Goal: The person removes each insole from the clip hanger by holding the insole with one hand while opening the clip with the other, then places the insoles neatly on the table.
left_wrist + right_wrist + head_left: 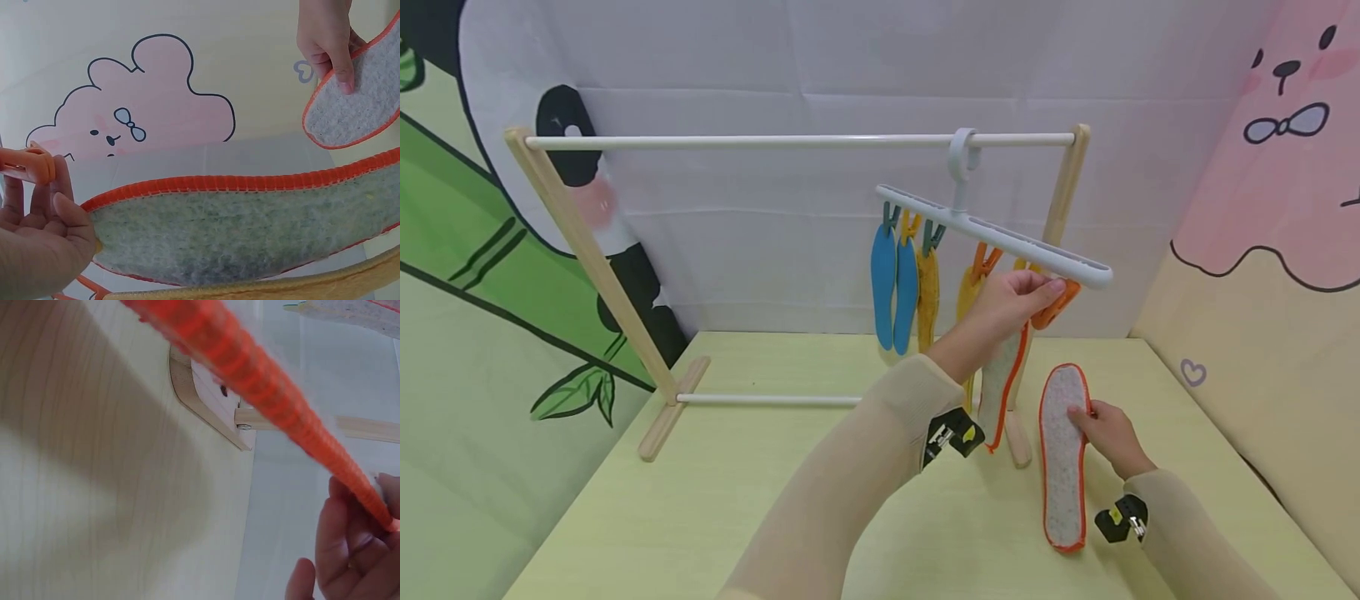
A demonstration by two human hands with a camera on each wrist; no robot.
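My left hand (992,312) pinches an orange clothespin (1056,305) at the right end of a white clip hanger (1000,237). Below that hand hangs a grey fuzzy insole (1003,375) with orange stitched edging, also large across the left wrist view. In my right hand (1112,437), a matching grey insole (1063,475) is pinched by its edge, thumb on the face, and stands roughly upright over the table. Its orange edging (269,394) crosses the right wrist view. Farther left on the hanger, clothespins hold blue insoles (883,287) and yellow-brown insoles (928,296).
The hanger's hook (961,157) sits on the white top rail (775,142) of a wooden-ended rack. Its left leg (598,267) and low white bar (767,401) stand on the pale wood table (715,500). Printed cloth walls (1262,217) enclose the back and sides.
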